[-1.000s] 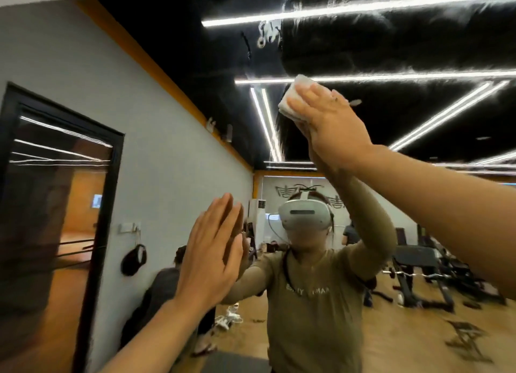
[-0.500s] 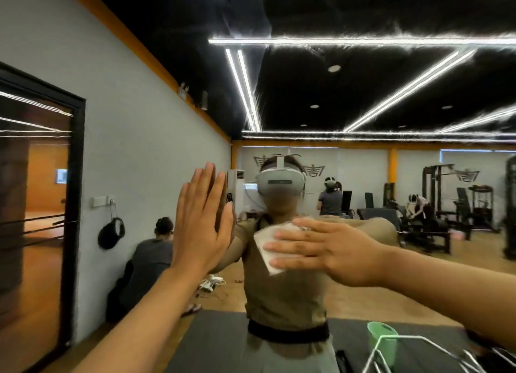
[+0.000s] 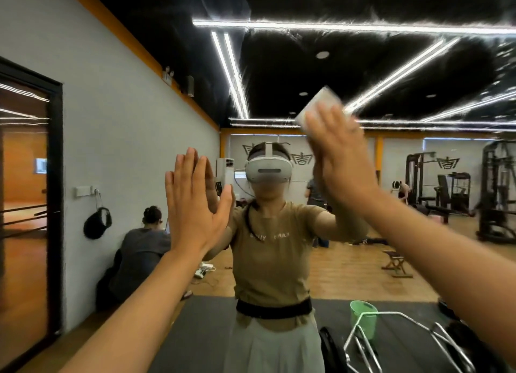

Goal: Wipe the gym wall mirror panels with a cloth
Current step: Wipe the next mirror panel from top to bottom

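Observation:
The wall mirror [image 3: 391,222] fills the view and reflects me and the gym. My left hand [image 3: 195,202] lies flat on the glass at head height, fingers straight and pointing up. My right hand [image 3: 340,160] is higher and to the right, pressing a folded white cloth [image 3: 318,104] against the mirror with straight fingers. The cloth's upper corner sticks out above my fingertips, and the rest is hidden under the hand. Hand and cloth are motion-blurred.
A green bucket [image 3: 363,317] and a chrome bar frame [image 3: 405,333] sit low right on a dark mat. A black-framed door [image 3: 55,205] is at the left. The reflection shows a seated person [image 3: 142,249] and gym machines [image 3: 497,191].
My right hand swept the cloth from high on the glass down to chest level, then back up and to the right. My left hand stayed flat on the mirror.

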The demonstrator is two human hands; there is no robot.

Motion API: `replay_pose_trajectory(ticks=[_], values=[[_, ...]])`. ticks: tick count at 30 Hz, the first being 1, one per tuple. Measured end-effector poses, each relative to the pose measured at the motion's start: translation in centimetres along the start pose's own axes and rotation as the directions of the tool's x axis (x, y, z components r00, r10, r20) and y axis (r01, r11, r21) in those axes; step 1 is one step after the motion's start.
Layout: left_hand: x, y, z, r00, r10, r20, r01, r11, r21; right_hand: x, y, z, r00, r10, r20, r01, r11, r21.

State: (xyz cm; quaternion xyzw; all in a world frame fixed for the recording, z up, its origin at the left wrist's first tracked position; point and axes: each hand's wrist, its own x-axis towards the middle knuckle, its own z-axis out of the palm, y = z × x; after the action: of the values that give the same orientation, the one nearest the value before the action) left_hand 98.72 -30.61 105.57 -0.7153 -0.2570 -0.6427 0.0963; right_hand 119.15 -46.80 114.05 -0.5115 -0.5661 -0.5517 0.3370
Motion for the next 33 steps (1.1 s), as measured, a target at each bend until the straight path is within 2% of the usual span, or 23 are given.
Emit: replay_pose_trajectory(ticks=[2, 5, 7, 9, 13, 15, 16, 17, 19, 21, 23, 25, 26, 28, 29, 31, 33], values=[[0.0, 0.1, 0.1, 1.000, -0.009, 0.002, 0.009, 1.000, 0.015, -5.3, -1.0, 1.2, 0.961, -0.245, 0.128, 0.249, 0.969, -0.009], [0.0, -0.1, -0.1, 1.000, 0.003, 0.016, -0.004, 0.999, 0.047, -11.9, 0.2, 0.8, 0.772, -0.513, 0.375, 0.547, 0.837, 0.020], [-0.1, -0.3, -0.4, 0.999, 0.009, 0.032, -0.011, 0.998, 0.055, -13.8, 2.4, -0.7, 0.689, -0.569, 0.449, 0.633, 0.774, 0.009], [-0.1, -0.3, -0.5, 0.999, 0.011, 0.045, -0.014, 0.998, 0.064, -14.0, 4.7, -2.3, 0.698, -0.542, 0.468, 0.624, 0.781, -0.026], [0.0, -0.3, -0.7, 0.998, -0.003, 0.063, -0.003, 0.996, 0.089, -11.2, 9.0, -5.2, 0.890, -0.308, 0.337, 0.358, 0.929, -0.096], [0.1, -0.1, -0.8, 0.997, -0.017, 0.070, 0.011, 0.996, 0.093, -9.4, 10.8, -6.5, 0.977, -0.105, 0.185, 0.126, 0.986, -0.107], [0.1, 0.0, -0.8, 0.997, -0.028, 0.070, 0.022, 0.996, 0.090, -8.4, 11.3, -7.2, 0.993, 0.036, 0.109, -0.026, 0.995, -0.093], [0.1, 0.2, -0.9, 0.997, -0.042, 0.071, 0.036, 0.996, 0.082, -7.4, 11.7, -7.7, 0.983, 0.179, 0.043, -0.176, 0.982, -0.067], [0.2, 0.6, -0.9, 0.994, -0.070, 0.081, 0.065, 0.996, 0.063, -5.6, 11.9, -7.5, 0.916, 0.397, -0.057, -0.398, 0.917, -0.026], [0.3, 0.9, -1.0, 0.992, -0.089, 0.095, 0.084, 0.995, 0.053, -4.2, 10.9, -6.5, 0.855, 0.492, -0.161, -0.502, 0.865, -0.022], [0.3, 1.1, -1.1, 0.989, -0.109, 0.104, 0.104, 0.993, 0.049, -3.4, 8.7, -5.0, 0.826, 0.518, -0.220, -0.533, 0.846, -0.008], [0.3, 1.3, -1.2, 0.986, -0.123, 0.109, 0.118, 0.992, 0.050, -3.7, 5.8, -2.9, 0.872, 0.441, -0.212, -0.448, 0.894, 0.013], [0.3, 1.4, -1.1, 0.986, -0.126, 0.112, 0.121, 0.991, 0.054, -4.3, 4.4, -1.8, 0.922, 0.344, -0.180, -0.348, 0.938, 0.009], [0.4, 1.7, -1.1, 0.984, -0.138, 0.117, 0.130, 0.989, 0.067, -5.7, 2.0, 0.5, 0.997, 0.050, -0.056, -0.051, 0.998, -0.024], [0.5, 2.0, -1.2, 0.982, -0.147, 0.116, 0.139, 0.988, 0.074, -6.5, 1.3, 1.2, 0.993, -0.116, 0.037, 0.117, 0.992, -0.042], [0.4, 2.1, -1.2, 0.979, -0.169, 0.115, 0.161, 0.984, 0.080, -7.6, 1.4, 1.6, 0.904, -0.372, 0.210, 0.392, 0.918, -0.062], [0.3, 2.5, -1.3, 0.978, -0.180, 0.109, 0.172, 0.982, 0.080, -7.5, 4.0, 0.0, 0.829, -0.467, 0.308, 0.512, 0.855, -0.084]])
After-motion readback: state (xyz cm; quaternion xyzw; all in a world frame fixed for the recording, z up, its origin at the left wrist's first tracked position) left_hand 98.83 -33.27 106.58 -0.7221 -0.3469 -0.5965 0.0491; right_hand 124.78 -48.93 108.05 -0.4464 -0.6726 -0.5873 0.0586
